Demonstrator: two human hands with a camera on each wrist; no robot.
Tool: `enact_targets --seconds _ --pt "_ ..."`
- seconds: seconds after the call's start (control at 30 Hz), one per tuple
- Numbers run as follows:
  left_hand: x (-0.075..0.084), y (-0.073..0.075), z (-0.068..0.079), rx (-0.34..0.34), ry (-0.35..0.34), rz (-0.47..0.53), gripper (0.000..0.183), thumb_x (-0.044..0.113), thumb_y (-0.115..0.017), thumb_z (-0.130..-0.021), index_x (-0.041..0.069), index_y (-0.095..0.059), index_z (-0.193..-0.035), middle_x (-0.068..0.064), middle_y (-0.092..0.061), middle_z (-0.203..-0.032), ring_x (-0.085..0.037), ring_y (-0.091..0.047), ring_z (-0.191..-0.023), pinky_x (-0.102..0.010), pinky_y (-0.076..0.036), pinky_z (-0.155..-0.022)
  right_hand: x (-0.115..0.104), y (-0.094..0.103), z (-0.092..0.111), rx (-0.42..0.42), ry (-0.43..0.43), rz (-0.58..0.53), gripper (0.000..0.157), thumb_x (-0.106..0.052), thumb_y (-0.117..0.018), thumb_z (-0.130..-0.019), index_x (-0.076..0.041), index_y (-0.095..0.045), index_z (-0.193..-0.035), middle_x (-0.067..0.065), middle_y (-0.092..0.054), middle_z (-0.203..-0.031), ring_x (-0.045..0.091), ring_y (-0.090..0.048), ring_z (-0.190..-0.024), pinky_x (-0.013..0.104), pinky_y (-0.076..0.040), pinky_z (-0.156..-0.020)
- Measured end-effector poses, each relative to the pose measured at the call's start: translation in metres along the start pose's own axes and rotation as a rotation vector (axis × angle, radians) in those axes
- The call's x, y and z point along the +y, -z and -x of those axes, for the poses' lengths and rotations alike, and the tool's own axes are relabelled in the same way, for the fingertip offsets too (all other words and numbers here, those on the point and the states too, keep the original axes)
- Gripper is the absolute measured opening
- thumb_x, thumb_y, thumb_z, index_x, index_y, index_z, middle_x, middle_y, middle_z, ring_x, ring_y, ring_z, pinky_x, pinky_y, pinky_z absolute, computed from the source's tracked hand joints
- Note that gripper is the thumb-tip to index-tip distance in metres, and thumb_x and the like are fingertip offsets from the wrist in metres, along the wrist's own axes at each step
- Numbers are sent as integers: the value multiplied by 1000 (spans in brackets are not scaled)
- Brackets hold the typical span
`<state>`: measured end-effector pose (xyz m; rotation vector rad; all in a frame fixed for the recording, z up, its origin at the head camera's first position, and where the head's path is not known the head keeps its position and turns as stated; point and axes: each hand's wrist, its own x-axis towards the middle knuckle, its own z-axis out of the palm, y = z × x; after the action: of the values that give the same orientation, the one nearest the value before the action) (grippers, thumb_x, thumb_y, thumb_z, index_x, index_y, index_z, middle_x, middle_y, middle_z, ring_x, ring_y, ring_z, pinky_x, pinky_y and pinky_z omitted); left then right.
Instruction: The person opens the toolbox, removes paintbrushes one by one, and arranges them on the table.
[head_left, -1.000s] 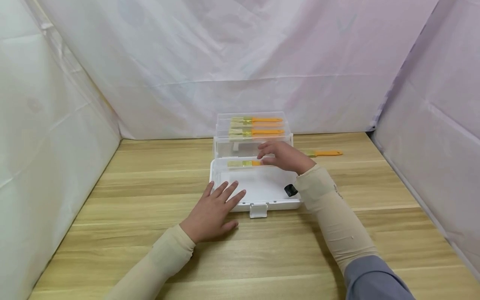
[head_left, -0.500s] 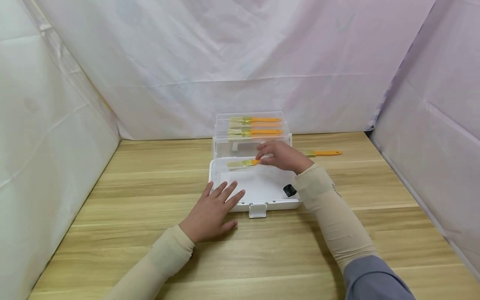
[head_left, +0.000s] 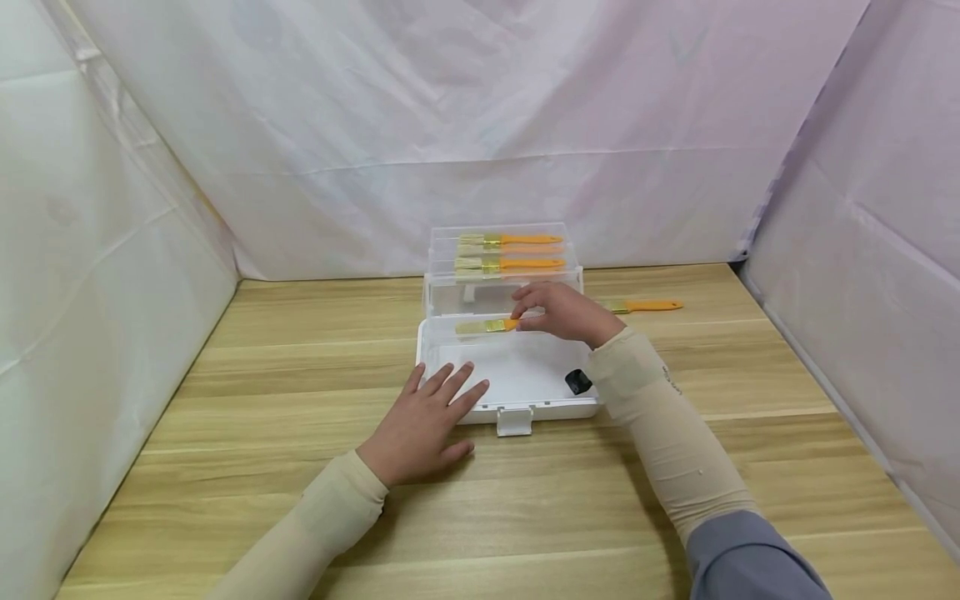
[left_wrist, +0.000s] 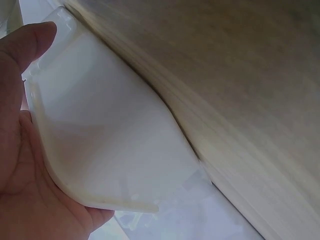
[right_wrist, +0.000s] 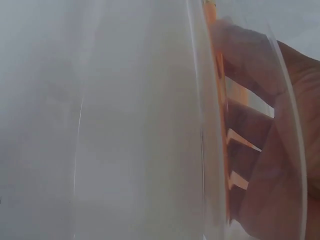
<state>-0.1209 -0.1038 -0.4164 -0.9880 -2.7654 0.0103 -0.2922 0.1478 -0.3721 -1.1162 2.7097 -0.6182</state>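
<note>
A white box [head_left: 555, 412] with clear stepped trays raised at its back stands on the table. My right hand [head_left: 564, 313] pinches the orange handle of a flat paintbrush [head_left: 491, 326] at the lowest clear tray. Clear plastic lies in front of the right hand [right_wrist: 260, 135] in the right wrist view, with the orange handle at its fingertips. My left hand [head_left: 415, 431] rests on the box's front left corner, fingers spread and straight over the rim. Two more paintbrushes [head_left: 528, 240] lie in the upper trays, bristles to the left.
Right of the box, another paintbrush [head_left: 648, 306] lies on the wooden table [head_left: 750, 367], its bristle end partly hidden by my right hand. A small black object [head_left: 578, 382] sits inside the box at the right. A white latch [head_left: 514, 422] hangs at the front. Pale cloth [head_left: 487, 125] encloses the table.
The right fingers have closed on the paintbrush's handle, and the brush has tilted and shifted slightly. My left hand stays in place on the box.
</note>
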Motion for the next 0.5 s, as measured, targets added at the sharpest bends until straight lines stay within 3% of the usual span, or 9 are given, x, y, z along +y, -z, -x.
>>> enact_targets --seconds 0.5 --pt "0 0 0 -2 0 -1 80 55 -58 -80 26 -24 -147 -4 -24 -151 -29 -29 -133 -58 -15 -104 -2 0 0 -11 -41 -42 12 -27 -67 -84 -23 -71 -95 8 -54 -127 22 -46 -119 44 -36 -98"
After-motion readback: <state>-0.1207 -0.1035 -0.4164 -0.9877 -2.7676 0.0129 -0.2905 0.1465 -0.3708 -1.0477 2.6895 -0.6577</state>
